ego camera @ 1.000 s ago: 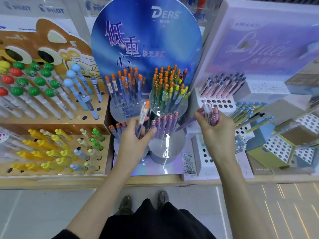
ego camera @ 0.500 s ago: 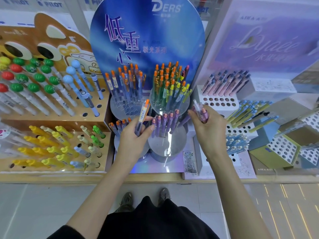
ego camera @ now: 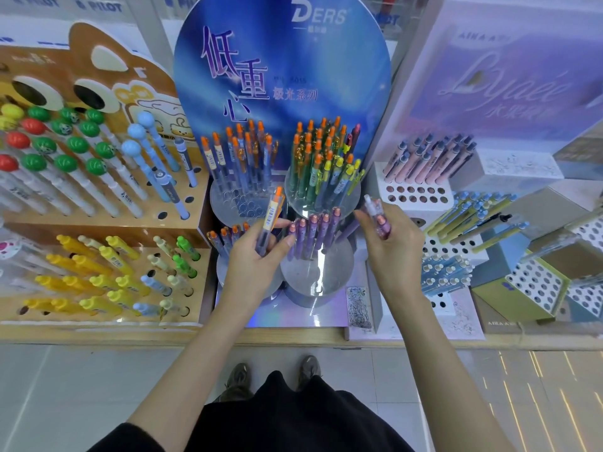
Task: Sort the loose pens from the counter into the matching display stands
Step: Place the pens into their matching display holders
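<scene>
Orange-capped and blue-barrelled, one loose pen (ego camera: pixel 270 223) is pinched upright in my left hand (ego camera: pixel 254 262), just in front of the blue stand (ego camera: pixel 280 76) and not yet seated. My right hand (ego camera: pixel 396 252) grips a small bundle of purple pens (ego camera: pixel 381 223) beside the lower purple tier (ego camera: pixel 313 233). I judge sorting partly done, with both loads left to slot: the upper left tier (ego camera: pixel 243 203) holds orange-capped pens with holes free, and the white perforated stand (ego camera: pixel 414 192) holds pink pens behind an unfilled front row.
</scene>
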Motion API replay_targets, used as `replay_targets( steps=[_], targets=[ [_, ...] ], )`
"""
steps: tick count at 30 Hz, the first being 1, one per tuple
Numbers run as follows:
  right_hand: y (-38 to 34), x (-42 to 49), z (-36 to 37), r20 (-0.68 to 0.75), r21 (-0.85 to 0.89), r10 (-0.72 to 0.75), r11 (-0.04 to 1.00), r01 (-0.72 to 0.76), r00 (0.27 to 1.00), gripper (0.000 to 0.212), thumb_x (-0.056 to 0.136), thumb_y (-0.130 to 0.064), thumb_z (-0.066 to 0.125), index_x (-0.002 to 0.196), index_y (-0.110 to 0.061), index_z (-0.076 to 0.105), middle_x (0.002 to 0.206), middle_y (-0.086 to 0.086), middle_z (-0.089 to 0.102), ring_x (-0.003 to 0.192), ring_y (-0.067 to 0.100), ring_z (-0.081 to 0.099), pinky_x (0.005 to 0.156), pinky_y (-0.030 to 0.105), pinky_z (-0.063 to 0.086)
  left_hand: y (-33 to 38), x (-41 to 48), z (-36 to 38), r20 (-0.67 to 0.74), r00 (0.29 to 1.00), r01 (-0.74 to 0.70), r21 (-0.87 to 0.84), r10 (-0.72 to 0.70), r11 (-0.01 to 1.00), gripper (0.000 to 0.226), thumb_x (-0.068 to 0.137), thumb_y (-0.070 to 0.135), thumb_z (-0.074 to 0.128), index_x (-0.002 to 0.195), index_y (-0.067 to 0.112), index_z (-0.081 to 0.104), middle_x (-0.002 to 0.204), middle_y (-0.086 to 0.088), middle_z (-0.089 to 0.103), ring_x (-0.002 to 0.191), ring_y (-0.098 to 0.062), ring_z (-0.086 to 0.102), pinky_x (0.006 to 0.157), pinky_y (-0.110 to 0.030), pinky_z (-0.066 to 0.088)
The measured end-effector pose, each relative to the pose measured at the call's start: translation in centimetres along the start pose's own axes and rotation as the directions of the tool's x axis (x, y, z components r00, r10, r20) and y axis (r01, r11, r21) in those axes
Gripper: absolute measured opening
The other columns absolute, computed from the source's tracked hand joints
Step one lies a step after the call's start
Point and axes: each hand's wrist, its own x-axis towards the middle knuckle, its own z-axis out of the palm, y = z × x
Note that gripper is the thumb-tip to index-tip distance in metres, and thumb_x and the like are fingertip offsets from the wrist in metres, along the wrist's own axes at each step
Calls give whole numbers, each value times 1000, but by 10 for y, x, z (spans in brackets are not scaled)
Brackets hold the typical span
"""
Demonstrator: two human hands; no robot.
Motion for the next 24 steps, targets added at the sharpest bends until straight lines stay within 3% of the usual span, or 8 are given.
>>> replay_targets(
  steps=[4,8,11,13,16,19,24],
  targets=[
    [0,-2,1,18,19,-1,1000,1,1000,11,87,-9,66,83,0,64,64,-13,41,63,7,34,55,10,30,0,0,0,8,1000,2,-5,-2,1000,21,88,7,64,96,27,63,62,3,27,54,-3,30,55,-11,31],
    [-4,-9,9,118,-39,-63,997,68,991,11,84,-5,70,93,2,69,75,15,62,60,26,53,53,33,40,-2,2,0,4,1000,-1,-4,1,1000,20,88,8,65,97,27,64,61,4,28,54,-3,31,58,-16,33],
    [-2,-10,13,158,-79,-60,994,73,986,13,85,-7,71,90,4,67,76,18,62,61,33,56,52,39,44,-4,3,1,3,1000,11,-13,-11,1000,19,88,10,65,98,25,64,60,5,29,55,-6,31,63,-28,34],
    [-1,-8,13,165,-89,-34,995,49,986,18,85,-11,71,84,5,64,71,16,58,59,33,53,52,40,42,-5,3,0,3,1000,9,-18,-9,1000,20,88,10,65,98,27,64,59,6,29,56,-6,31,64,-28,34],
    [-1,-7,15,147,-78,61,996,-50,987,27,85,-20,72,75,1,58,60,2,45,54,24,42,50,33,34,-5,3,1,2,1000,5,-21,-5,1000,22,88,10,66,95,31,64,59,8,29,55,-5,32,59,-21,32],
    [2,-8,13,153,-21,171,985,-170,973,26,86,-24,71,74,-14,50,54,-13,37,50,8,35,50,25,24,-5,4,1,8,1000,10,-29,-10,1000,22,88,10,66,95,30,64,60,5,29,55,-5,32,58,-18,33],
    [7,-8,7,217,46,251,963,-267,943,13,90,-23,66,88,-10,64,55,-13,45,53,-1,46,50,13,32,-4,3,2,9,1000,21,-37,-20,999,21,88,11,65,95,31,64,61,6,30,56,-3,33,60,-21,33]
  ],
)
